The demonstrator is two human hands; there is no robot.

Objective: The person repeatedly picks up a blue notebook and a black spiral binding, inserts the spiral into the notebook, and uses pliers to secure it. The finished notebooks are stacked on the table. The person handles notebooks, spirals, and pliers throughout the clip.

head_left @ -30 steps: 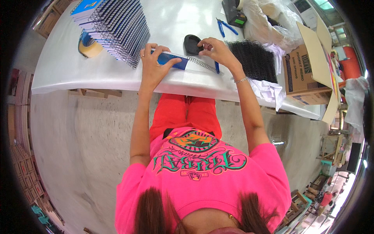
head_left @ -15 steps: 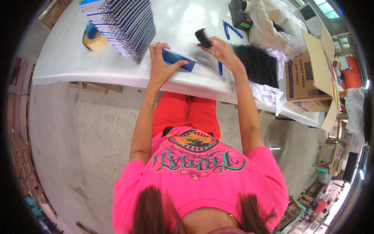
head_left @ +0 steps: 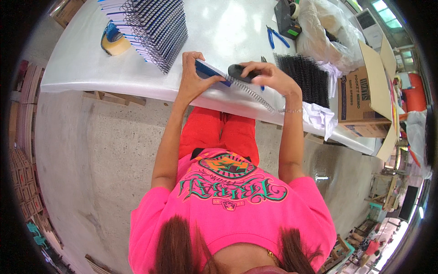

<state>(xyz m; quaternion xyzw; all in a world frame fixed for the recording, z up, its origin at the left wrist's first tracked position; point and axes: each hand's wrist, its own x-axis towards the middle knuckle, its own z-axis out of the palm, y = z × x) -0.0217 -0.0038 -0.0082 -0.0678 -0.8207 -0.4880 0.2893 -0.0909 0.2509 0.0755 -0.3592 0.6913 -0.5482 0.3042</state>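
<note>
My left hand (head_left: 190,78) grips a small blue-covered memo pad (head_left: 207,68), thumb along its near side and fingers over its far end. From the pad's right end a metal spiral coil (head_left: 254,94) sticks out toward the lower right. My right hand (head_left: 272,76) is closed on a black, rounded, handheld piece (head_left: 240,73), slightly blurred, whose exact kind I cannot make out. That piece lies over the start of the coil, close to the pad's end; whether it touches the wire is unclear. Part of another tool (head_left: 263,60) shows behind my right hand.
Spiral-bound pads (head_left: 157,34) stand in a tall stack at the left, beside a tape roll (head_left: 115,44). Blue-handled cutters (head_left: 276,37) lie farther back. Rightward are a heap of black coils (head_left: 305,78), crumpled paper (head_left: 319,118), a plastic bag (head_left: 326,25) and an open cardboard box (head_left: 360,98).
My right hand has brought the black piece down from above the table to the coil at the pad's end. My left hand still holds the pad, now tilted more steeply.
</note>
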